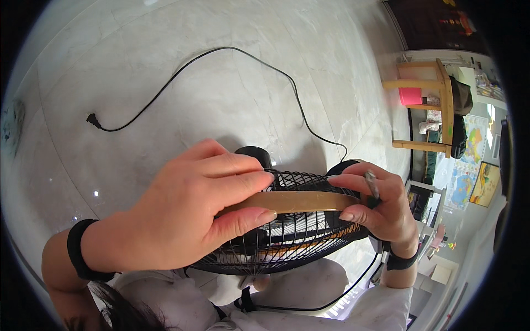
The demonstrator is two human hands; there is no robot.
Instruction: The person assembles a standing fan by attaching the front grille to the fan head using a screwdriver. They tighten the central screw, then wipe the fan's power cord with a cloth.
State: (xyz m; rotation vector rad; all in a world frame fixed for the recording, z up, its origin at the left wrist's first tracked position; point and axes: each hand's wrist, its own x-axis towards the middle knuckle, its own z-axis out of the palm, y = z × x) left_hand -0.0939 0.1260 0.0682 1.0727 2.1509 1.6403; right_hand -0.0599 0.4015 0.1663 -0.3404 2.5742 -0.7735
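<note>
A black wire fan guard (298,229) is held on edge above my lap, with a tan rim band (309,202) running across its top. My left hand (182,201) pinches the left part of this band, thumb on the near side and fingers on the far side. At the band's right end, my right hand (389,207) closes on it in the same way. A slim silvery piece with a dark end (371,185) sticks out between the right hand's fingers; its kind is unclear. Behind the guard shows a black rounded part of the fan (255,155).
A black power cord (229,48) curves over the pale tiled floor (182,33) to its plug (94,121) at the left. Another black cord (326,308) loops by my legs. At the right stands a wooden frame (441,110) with a pink container (409,96).
</note>
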